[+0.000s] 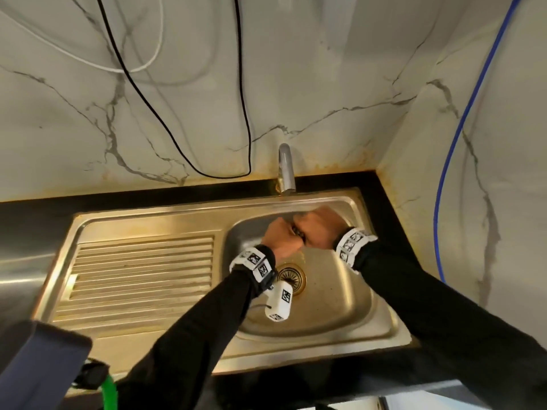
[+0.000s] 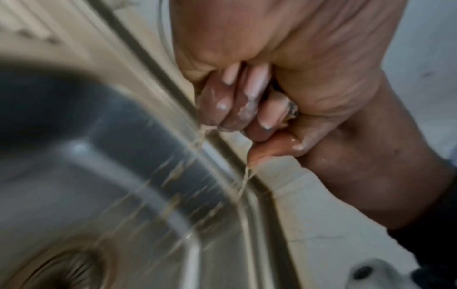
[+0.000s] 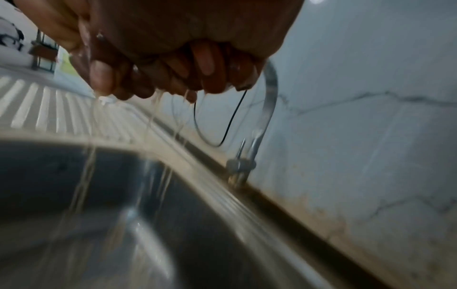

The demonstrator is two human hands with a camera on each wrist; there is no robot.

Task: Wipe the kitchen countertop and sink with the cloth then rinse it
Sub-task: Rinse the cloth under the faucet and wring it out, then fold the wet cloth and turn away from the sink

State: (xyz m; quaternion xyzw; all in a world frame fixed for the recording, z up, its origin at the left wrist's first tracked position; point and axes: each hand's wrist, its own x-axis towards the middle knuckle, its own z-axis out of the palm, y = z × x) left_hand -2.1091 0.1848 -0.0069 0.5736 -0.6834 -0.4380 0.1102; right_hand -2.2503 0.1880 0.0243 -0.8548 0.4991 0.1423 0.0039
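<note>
Black sleeves reach from the bottom of the head view toward the basin of the stainless sink [image 1: 370,306], where the left hand [image 1: 279,236] and right hand [image 1: 318,229] meet fist to fist below the tap [image 1: 286,168]; holding them over the bowl lets runoff fall toward the drain [image 1: 291,278] rather than onto the black surface [image 1: 393,202]. Only a dark sliver of the cloth [image 1: 297,230] shows between the fists, both hands clenched around it, apparently wringing. Left wrist view: curled fingers [image 2: 230,109] clamp a wet dark scrap of cloth [image 2: 291,109], and cloudy water [image 2: 202,140] streams off into the bowl, suggesting the rinse is in progress. Right wrist view: fingers [image 3: 207,66] are clenched tight, thin streams [image 3: 158,109] drip from them, and the cloth itself cannot be distinguished; the tap [image 3: 268,101] stands just behind.
</note>
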